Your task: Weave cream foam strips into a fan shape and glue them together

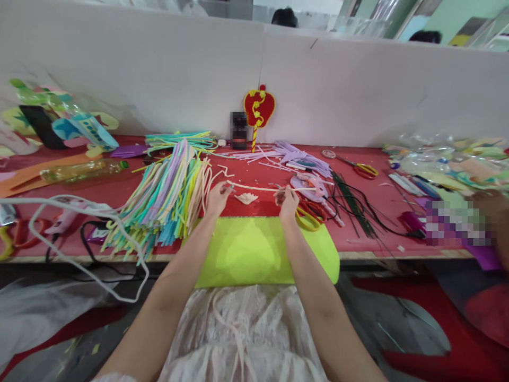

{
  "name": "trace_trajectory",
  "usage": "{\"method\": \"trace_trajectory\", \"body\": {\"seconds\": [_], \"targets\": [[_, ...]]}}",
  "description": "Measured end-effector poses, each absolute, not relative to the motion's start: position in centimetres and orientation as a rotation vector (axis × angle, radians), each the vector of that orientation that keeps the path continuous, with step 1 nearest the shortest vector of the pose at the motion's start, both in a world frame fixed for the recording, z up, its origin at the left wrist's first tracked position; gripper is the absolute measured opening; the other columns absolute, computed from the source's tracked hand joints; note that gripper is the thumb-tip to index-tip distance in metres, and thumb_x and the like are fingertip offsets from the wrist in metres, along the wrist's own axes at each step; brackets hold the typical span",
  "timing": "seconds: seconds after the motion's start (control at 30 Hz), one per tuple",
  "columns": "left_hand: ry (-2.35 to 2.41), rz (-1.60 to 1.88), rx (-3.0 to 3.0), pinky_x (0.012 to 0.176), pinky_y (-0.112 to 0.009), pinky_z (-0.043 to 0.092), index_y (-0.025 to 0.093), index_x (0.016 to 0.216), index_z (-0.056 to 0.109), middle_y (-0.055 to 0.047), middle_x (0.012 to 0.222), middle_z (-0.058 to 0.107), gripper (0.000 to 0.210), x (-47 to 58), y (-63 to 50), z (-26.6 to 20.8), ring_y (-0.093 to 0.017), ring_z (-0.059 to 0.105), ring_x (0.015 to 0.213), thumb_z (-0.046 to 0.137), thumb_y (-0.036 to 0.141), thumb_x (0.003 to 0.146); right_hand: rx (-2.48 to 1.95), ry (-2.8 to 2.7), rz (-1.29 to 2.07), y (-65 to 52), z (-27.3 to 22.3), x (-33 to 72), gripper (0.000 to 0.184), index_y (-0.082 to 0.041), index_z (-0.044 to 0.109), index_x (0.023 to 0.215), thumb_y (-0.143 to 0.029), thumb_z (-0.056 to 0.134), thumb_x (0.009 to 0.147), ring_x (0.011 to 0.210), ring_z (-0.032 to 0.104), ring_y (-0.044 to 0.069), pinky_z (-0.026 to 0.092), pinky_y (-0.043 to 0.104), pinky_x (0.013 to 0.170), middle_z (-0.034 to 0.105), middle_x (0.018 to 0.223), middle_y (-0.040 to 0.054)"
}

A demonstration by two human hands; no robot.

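A pale pink pipe cleaner [254, 188] stretches almost level between my hands above the red tabletop. My left hand [218, 198] pinches its left end. My right hand [287, 201] has its fingers closed around it further right, and the free end sticks out past them. Just below the strand lies a small cream piece of zigzag-bent pipe cleaner [246, 198]. Under my forearms, a bright yellow-green sheet [246, 254] hangs over the table's front edge. A thick bundle of pastel pipe cleaners [170, 185] is left of my left hand. Scissors with yellow and red handles [309, 218] lie beside my right wrist.
A red apple-shaped ornament [259, 109] stands against the white partition [159, 74]. Lilac pipe cleaners [298, 156], a pink glue gun [318, 185] and dark green stems [352, 204] lie right. At left are a plastic bottle [83, 171] and a white looped cable [137, 254]. Another person's hand [495, 215] is far right.
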State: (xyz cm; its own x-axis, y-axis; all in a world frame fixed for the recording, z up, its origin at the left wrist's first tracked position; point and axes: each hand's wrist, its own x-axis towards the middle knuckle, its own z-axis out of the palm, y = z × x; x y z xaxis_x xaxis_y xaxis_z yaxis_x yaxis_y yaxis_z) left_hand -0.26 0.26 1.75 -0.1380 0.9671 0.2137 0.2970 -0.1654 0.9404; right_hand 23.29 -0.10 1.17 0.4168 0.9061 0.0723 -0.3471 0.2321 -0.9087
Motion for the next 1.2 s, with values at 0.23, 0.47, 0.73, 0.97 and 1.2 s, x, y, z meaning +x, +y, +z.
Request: {"method": "trace_trajectory", "body": {"seconds": [0.23,0.47,0.73,0.97,1.2], "targets": [[1.297,1.350,1.320,0.070,-0.027,0.046,0.017,0.081,0.067,-0.004,0.082,0.072,0.030,-0.6,1.2,0.9,-0.015,0.061,0.069,0.061,0.046,0.075,-0.960,-0.728,1.030,-0.2,1.5,22.8,0.039,-0.017,0.060,0.083,-0.054,0.067,0.072,0.052,0.062,0.012,0.046,0.020,0.039,0.068,0.064,0.0000],[1.222,1.377,1.275,0.066,-0.025,0.046,0.017,0.078,0.066,-0.004,0.077,0.069,0.033,-0.2,1.2,0.9,-0.012,0.059,0.064,0.064,0.049,0.072,-0.921,-0.921,1.236,-0.3,1.5,22.0,0.035,-0.018,0.066,0.086,-0.042,0.077,0.063,0.067,0.067,0.014,0.057,0.023,0.054,0.069,0.075,-0.0006],[1.431,1.523,1.494,0.068,-0.027,0.045,0.018,0.123,0.054,-0.002,0.074,0.067,0.050,0.6,-0.2,1.9,-0.015,0.060,0.067,0.065,0.041,0.079,-0.978,-0.968,1.151,-0.2,1.0,21.9,0.029,-0.017,0.067,0.078,-0.039,0.077,0.062,0.077,0.068,0.018,0.060,0.032,0.071,0.070,0.074,0.0019],[1.661,1.133,2.295,0.072,-0.029,0.043,0.027,0.119,0.060,-0.004,0.099,0.070,0.031,2.1,-1.8,2.1,-0.019,0.062,0.085,0.052,0.036,0.091,-0.993,-0.956,1.166,0.1,0.6,21.8,0.031,-0.018,0.066,0.079,-0.040,0.077,0.061,0.079,0.069,0.019,0.060,0.036,0.074,0.070,0.074,0.0018],[1.644,1.003,2.693,0.082,-0.034,0.038,0.026,0.096,0.069,-0.004,0.097,0.065,0.022,2.1,-1.8,2.5,-0.019,0.056,0.087,0.049,0.033,0.092,-0.984,-0.987,1.206,0.1,0.4,21.7,0.033,-0.019,0.065,0.080,-0.044,0.075,0.062,0.082,0.069,0.020,0.059,0.034,0.076,0.072,0.080,0.0022]]}}
